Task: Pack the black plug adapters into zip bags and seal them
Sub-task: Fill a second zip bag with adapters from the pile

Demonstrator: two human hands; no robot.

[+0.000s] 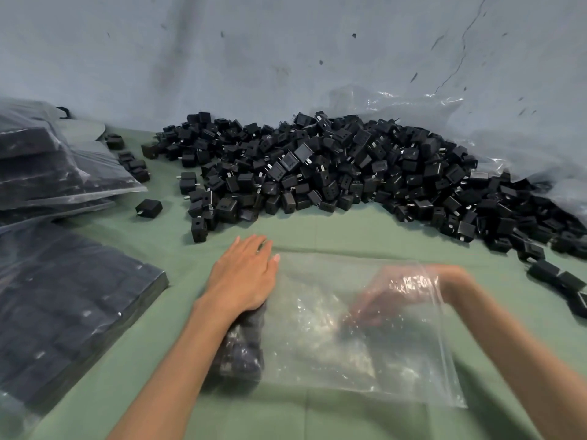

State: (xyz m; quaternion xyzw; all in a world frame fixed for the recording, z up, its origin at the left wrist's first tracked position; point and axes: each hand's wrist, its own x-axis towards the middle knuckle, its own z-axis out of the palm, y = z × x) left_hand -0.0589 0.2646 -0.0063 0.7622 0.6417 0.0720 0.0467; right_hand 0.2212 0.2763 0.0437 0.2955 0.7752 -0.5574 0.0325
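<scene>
Lying flat on the green cloth (349, 227) at front centre: one clear zip bag (333, 344), its mouth edge toward the right and its closed end toward the left, so its long axis appears to run left to right. Open room: a bare strip of cloth between the bag's far edge and the pile behind it, a narrower strip on the bag's left, and bare cloth in front of it. Left hand (244, 274): flat, fingers straight, resting on the bag's left end on top of the row of adapters (244, 347) already inside; that row runs near to far along the closed end. Right hand (390, 296): inside the bag through the mouth, seen blurred through the plastic; whether it grips anything cannot be told. Pile of black plug adapters (333, 173): heaped loosely from centre back round to the right edge, against the grey-blue wall (254, 58), with crumpled clear plastic sheeting (397, 100) behind its right half. Stray adapters (568, 281): near the right forearm, bounding that side. Lone adapter (148, 207): apart from the pile, on the left. Filled bag (63, 312): flat at near left. Stack of filled bags (47, 166): at far left, closing that side.
</scene>
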